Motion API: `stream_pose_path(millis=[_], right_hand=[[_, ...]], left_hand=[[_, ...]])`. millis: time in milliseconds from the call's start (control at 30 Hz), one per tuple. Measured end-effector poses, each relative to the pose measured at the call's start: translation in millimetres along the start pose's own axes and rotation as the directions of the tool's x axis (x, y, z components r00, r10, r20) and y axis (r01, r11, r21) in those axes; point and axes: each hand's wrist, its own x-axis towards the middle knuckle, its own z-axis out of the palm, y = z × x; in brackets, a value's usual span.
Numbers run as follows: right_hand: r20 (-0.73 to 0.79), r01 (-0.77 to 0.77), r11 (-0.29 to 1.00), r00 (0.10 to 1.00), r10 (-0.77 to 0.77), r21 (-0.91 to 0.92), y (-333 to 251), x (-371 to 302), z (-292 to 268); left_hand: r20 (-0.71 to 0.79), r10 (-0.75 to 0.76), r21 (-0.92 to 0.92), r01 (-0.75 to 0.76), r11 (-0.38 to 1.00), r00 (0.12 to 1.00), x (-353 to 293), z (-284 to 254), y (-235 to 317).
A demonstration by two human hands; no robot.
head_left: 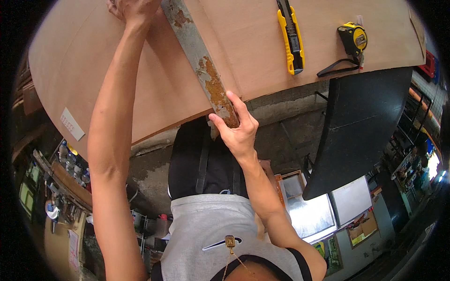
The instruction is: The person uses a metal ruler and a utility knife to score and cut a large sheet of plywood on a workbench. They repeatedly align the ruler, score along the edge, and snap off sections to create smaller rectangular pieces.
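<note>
A long flat metal bar (pixel 190 51), grey with peeling rusty patches, lies slantwise over a brown sheet of board (pixel 154 98). My right hand (pixel 239 133) grips its near end at the board's edge, thumb on the left side and index finger along the right. At the upper edge of the view, my left hand (pixel 136 8) rests over the board, just left of the bar's far part. Its visible fingers are bent inward; the rest is cut off, so whatever it holds is out of sight.
A yellow and black utility knife (pixel 291 42) and a tape measure (pixel 354 38) with a black strap lie on the board to the right. A small white paper (pixel 71 124) sits at its left. A black panel (pixel 361 126) stands beyond the near edge, right of my body.
</note>
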Motion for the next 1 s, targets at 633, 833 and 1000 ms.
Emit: stream_pose_path(millis=[633, 833, 1000], right_hand=[[0.012, -0.155, 0.965, 0.988, 0.156, 0.212, 8, 2, 2], [0.015, -0.142, 0.971, 0.990, 0.142, 0.190, 9, 0, 0], [0.010, -0.134, 0.978, 0.991, 0.134, 0.161, 10, 1, 0]], left_hand=[[0.092, -0.082, 0.008, 0.082, 0.997, 0.992, -9, -1, 2], [0.111, -0.093, 0.014, 0.092, 0.996, 0.989, -7, -8, 7], [0.092, -0.051, -0.025, 0.053, 0.998, 0.994, -7, -4, 1]])
